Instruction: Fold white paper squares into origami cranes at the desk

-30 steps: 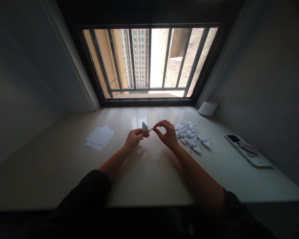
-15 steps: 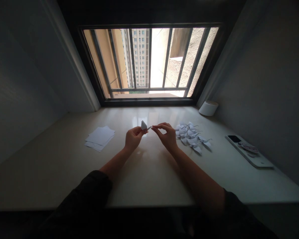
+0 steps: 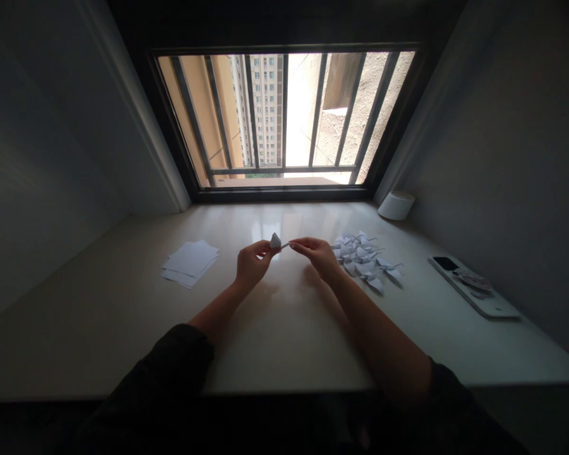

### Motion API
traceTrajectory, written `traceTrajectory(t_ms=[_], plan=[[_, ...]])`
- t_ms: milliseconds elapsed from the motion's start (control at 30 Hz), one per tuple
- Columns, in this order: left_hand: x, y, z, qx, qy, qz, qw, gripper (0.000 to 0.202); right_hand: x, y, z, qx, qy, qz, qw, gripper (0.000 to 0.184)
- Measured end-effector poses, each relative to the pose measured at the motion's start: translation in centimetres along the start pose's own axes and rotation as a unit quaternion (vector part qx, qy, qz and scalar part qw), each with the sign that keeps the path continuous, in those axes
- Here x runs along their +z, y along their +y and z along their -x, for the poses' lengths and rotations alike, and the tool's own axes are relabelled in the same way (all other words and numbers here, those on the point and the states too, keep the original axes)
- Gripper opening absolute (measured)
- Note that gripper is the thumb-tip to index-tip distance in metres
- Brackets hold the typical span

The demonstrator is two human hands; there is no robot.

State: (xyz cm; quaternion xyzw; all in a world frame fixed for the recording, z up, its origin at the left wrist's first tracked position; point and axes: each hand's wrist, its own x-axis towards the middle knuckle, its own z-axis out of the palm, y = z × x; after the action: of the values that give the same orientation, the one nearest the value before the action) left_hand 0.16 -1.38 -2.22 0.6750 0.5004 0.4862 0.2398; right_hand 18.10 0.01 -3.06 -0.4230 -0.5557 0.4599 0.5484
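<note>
- Over the middle of the pale table (image 3: 275,341), the left hand (image 3: 252,262) is half closed, and its thumb and fingers pinch a small folded piece of white paper (image 3: 275,241).
- The right hand (image 3: 318,254) is opposite to it, with thumb and forefinger pressed together on the end of a thin strip which comes out of this same piece; its other fingers are bent.
- The folded piece is therefore between the two hands, in the air, with its wider part standing up at the left fingertips and its thin part pointing to the right hand.
- On the table, to the left of the hands, some white sheets (image 3: 190,260) lie one over another, with their corners not aligned.
- Just beside the right hand, the table bears a heap of folded paper pieces (image 3: 361,256), with thin curved ends; they overlap so closely that I cannot count them.
- Farther to the right, near the wall, a phone (image 3: 492,306) lies flat, and on it is a round thing, too dim to make out.
- The right hand covers a little of the heap's left edge. The dark sleeves (image 3: 173,360) are cut off by the lower border, where almost everything is in shadow.
</note>
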Motion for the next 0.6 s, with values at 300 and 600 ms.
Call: traceTrajectory(t_ms=[300,600], plan=[[0.04,-0.08,-0.10,-0.006,-0.021,0.018,1.000,0.024,0.18,-0.08,-0.01,-0.015,0.003,-0.036,0.999,0.020],[0.37,-0.53,-0.22,-0.017,-0.058,0.049,0.997,0.024,0.52,0.46,0.09,-0.035,0.041,-0.033,0.998,0.021]])
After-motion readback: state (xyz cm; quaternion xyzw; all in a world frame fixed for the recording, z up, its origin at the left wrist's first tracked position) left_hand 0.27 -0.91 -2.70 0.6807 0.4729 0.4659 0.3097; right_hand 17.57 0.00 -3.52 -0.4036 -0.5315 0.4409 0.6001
